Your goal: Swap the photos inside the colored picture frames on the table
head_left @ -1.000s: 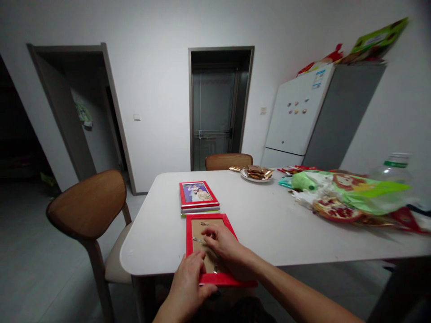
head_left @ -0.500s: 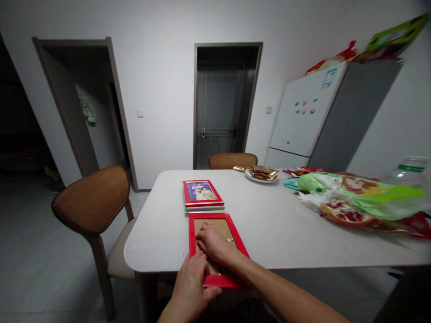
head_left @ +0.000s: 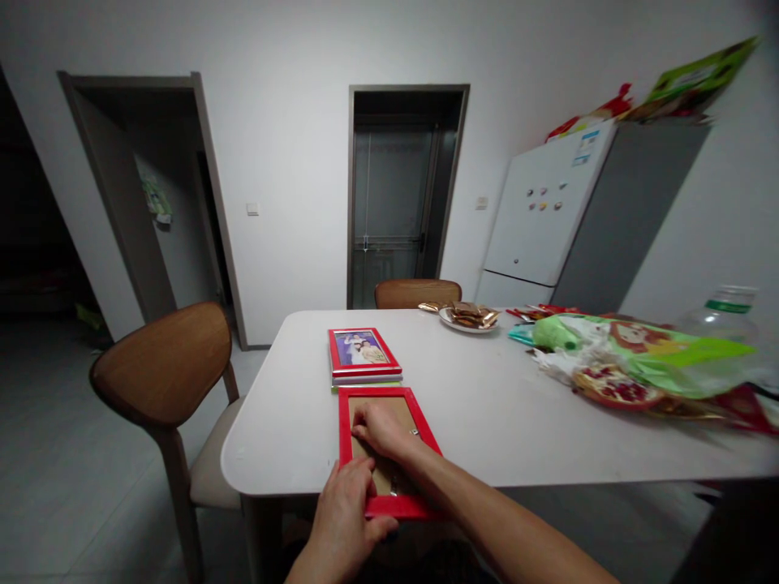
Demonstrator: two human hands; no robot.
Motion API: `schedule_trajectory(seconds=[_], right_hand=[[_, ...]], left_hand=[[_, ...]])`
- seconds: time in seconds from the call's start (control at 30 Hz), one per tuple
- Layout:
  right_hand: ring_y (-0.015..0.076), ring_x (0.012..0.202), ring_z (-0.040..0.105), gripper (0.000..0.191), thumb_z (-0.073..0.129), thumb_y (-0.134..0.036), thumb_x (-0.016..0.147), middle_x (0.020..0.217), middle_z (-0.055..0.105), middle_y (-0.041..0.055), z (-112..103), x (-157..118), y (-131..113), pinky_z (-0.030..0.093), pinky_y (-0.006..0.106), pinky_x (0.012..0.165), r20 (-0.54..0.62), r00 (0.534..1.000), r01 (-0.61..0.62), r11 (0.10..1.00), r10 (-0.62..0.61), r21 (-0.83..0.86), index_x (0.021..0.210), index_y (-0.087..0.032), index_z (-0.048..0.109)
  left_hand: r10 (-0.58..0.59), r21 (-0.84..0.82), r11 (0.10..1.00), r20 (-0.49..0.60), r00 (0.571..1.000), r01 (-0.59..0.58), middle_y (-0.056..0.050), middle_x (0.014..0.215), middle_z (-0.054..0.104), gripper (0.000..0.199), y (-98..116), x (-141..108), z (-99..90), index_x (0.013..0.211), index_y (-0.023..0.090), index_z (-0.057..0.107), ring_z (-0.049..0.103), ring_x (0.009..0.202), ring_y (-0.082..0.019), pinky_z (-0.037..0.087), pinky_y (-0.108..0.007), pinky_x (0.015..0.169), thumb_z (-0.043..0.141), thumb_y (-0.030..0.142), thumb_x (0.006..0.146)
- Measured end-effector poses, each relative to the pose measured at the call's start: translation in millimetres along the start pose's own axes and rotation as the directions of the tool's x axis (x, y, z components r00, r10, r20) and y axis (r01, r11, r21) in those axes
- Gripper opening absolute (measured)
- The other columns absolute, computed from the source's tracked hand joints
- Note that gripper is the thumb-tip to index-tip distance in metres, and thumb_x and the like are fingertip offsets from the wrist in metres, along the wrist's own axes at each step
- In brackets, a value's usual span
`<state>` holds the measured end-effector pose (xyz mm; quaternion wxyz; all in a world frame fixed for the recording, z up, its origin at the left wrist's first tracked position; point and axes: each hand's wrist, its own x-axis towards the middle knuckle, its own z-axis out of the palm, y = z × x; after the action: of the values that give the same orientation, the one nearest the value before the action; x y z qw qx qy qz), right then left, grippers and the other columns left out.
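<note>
A red picture frame point(head_left: 419, 405) lies face down at the table's near edge, its brown backing board point(head_left: 398, 412) showing. My left hand point(head_left: 346, 509) grips the frame's lower left corner, thumb at the bottom edge and fingers over the left side. On the upper left of the backing rests my right hand point(head_left: 378, 430), its fingers curled together; whatever they pinch is hidden. Small metal clips show at the backing's right side point(head_left: 415, 431) and near the bottom point(head_left: 394, 489). Just beyond is a stack of frames, topped by a red photo frame point(head_left: 365, 350) with its picture up.
The white table point(head_left: 487, 422) bears a plate of wrapped snacks point(head_left: 468, 315) at the back. On the right are a green plastic bag point(head_left: 657, 349), a cut pomegranate point(head_left: 617, 385) and a clear bottle point(head_left: 724, 312). A wooden chair point(head_left: 164, 365) stands at the left, another chair point(head_left: 418, 294) behind.
My right hand has shifted slightly on the backing, and its fingers are curled closer together. The top clip seen beside it before is now covered. My left hand keeps its grip.
</note>
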<state>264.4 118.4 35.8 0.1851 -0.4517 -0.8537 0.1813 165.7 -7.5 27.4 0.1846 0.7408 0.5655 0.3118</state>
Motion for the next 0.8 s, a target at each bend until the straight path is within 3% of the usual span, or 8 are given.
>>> schedule_trajectory(seconds=[0.17,0.33,0.53,0.8], right_hand=[[0.0127,0.068,0.055,0.020,0.047,-0.027,0.076,0.078,0.064,0.0034,-10,-1,0,0.037,0.021,0.060,-0.021,0.999,0.035,0.999,-0.035,-0.006,0.083,-0.018,0.063],[0.0200,0.091,0.049,0.024,0.044,-0.028,0.078,0.098,0.056,0.0116,-18,9,9,0.035,0.028,0.074,-0.193,0.979,-0.128,0.945,0.071,-0.300,0.090,-0.015,0.060],[0.0208,0.087,0.049,0.023,0.042,-0.025,0.079,0.093,0.056,0.0126,-12,15,16,0.035,0.028,0.070,-0.157,0.984,-0.127,0.938,0.079,-0.323,0.085,-0.013,0.060],[0.0163,0.079,0.050,0.023,0.043,-0.022,0.076,0.081,0.061,0.0093,-5,17,2,0.032,0.023,0.067,-0.088,0.996,-0.031,0.962,0.007,-0.273,0.068,-0.013,0.063]], left_hand=[[-0.011,-0.001,1.000,0.003,1.000,0.011,-0.004,0.084,0.060,0.056,0,0,-1.3,0.107,0.016,0.051,0.052,0.087,-0.022,0.038,-0.038,0.085,0.068,0.020,0.054],[0.007,-0.001,1.000,0.005,1.000,-0.007,-0.005,0.088,0.061,0.055,0,-2,-1.1,0.106,0.015,0.052,0.048,0.101,-0.024,0.032,-0.038,0.094,0.069,0.021,0.054],[-0.004,0.000,1.000,0.016,1.000,0.004,-0.006,0.091,0.061,0.056,0,-3,-1.2,0.108,0.014,0.051,0.047,0.103,-0.025,0.032,-0.038,0.094,0.069,0.022,0.055],[-0.011,0.018,1.000,0.018,1.000,0.011,-0.006,0.087,0.060,0.058,1,-1,-2.5,0.108,0.011,0.051,0.052,0.092,-0.024,0.036,-0.040,0.090,0.069,0.022,0.054]])
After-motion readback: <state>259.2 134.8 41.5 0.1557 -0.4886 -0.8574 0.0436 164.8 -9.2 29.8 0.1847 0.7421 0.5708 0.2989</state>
